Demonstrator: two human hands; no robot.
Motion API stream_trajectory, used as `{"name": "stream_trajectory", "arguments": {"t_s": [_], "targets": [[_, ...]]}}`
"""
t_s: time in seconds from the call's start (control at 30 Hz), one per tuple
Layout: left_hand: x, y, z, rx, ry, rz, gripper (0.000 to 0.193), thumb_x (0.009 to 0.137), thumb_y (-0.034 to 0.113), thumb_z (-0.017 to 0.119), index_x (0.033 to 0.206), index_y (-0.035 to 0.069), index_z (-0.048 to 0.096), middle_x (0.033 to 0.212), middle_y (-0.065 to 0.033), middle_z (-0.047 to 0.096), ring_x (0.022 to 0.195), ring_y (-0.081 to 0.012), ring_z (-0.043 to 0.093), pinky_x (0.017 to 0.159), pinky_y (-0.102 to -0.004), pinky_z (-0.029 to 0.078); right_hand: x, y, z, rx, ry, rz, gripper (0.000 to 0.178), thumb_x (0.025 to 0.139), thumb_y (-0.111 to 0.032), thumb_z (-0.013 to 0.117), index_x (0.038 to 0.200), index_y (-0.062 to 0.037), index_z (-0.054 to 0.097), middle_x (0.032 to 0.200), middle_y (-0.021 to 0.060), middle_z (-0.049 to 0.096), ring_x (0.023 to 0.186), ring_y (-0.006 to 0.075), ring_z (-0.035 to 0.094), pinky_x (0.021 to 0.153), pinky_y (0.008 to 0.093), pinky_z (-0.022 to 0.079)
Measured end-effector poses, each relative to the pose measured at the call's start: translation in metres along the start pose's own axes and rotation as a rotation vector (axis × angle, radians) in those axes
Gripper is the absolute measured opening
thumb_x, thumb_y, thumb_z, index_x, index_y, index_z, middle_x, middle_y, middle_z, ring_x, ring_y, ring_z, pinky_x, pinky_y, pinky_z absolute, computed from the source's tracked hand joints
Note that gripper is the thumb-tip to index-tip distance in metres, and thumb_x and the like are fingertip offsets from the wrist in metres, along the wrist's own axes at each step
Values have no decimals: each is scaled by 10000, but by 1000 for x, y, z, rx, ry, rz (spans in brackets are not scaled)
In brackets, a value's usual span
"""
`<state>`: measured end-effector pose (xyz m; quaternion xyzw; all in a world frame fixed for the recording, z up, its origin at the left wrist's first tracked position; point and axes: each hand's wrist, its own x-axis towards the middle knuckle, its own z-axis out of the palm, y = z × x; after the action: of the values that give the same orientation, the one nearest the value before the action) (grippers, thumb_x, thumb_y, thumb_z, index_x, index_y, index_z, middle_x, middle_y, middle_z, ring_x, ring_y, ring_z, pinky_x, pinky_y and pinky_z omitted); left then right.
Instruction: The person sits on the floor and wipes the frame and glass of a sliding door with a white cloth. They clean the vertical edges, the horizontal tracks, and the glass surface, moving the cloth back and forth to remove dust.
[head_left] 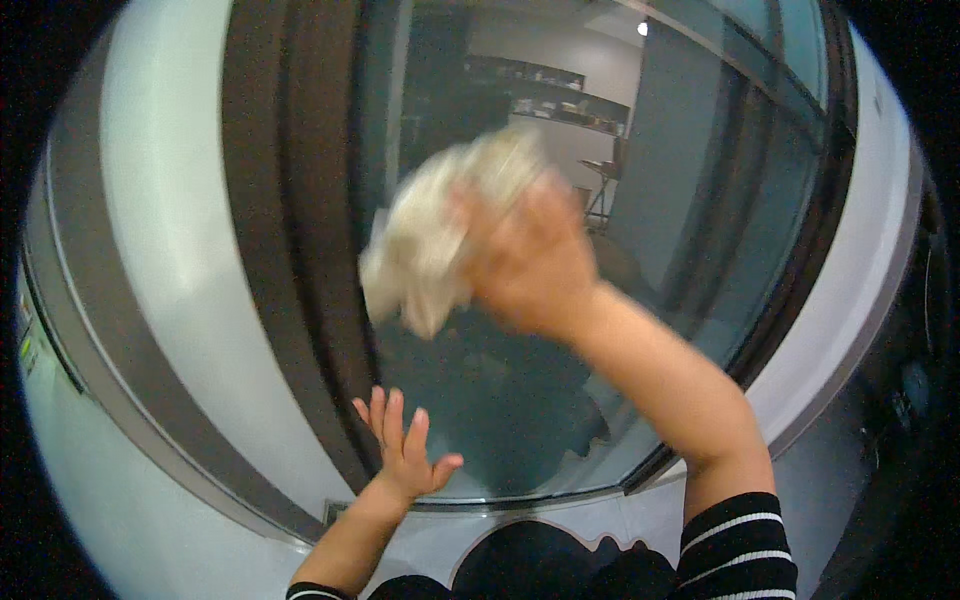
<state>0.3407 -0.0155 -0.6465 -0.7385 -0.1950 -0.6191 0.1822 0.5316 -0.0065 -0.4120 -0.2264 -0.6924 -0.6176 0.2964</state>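
Note:
My right hand (pixel 530 250) presses a crumpled cream cloth (pixel 425 235) against or close to a large glass pane (pixel 500 400). Motion blurs the hand and the cloth, and the fingers are partly lost in the cloth's folds. Lower and to the left, my left hand (pixel 405 450) holds nothing. Its fingers are spread and point upward, near the lower left part of the pane and its dark brown frame (pixel 310 240). Whether the left fingertips touch the glass, I cannot tell.
A pale wall strip (pixel 170 220) runs left of the frame. Shelves (pixel 570 105) and a thin-legged stand (pixel 600 185) show in the glass. At the right lies a white wall edge (pixel 830 300). Light floor (pixel 610 515) spreads below the pane.

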Motion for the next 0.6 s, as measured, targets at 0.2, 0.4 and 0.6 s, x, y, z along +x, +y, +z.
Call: {"name": "stream_trajectory", "arguments": {"t_s": [0.2, 0.4, 0.6], "targets": [[114, 5, 36, 268, -218, 90, 768, 865, 528, 558, 1463, 117, 305, 1537, -228, 183, 1415, -457, 131, 1081, -654, -7, -41, 182, -91, -586, 284, 584, 500, 795, -278, 603, 1274, -139, 569, 1281, 204, 517, 1210, 398, 443, 1041, 489, 300], [275, 10, 34, 503, -131, 155, 798, 851, 538, 569, 1479, 130, 293, 1562, -152, 179, 1440, -385, 117, 1088, -642, 4, -136, 232, -115, -771, 263, 962, 611, 866, -345, 544, 1413, -100, 422, 1336, 228, 445, 1237, 400, 381, 1063, 515, 233], [423, -17, 10, 627, 42, 108, 751, 916, 583, 402, 1492, 119, 266, 1568, -121, 185, 1446, -350, 134, 1121, -578, 54, 42, 188, -56, -122, 135, 339, 350, 818, -390, 602, 1141, -252, 607, 1441, 142, 385, 1346, 470, 264, 1095, 658, 120]]}}
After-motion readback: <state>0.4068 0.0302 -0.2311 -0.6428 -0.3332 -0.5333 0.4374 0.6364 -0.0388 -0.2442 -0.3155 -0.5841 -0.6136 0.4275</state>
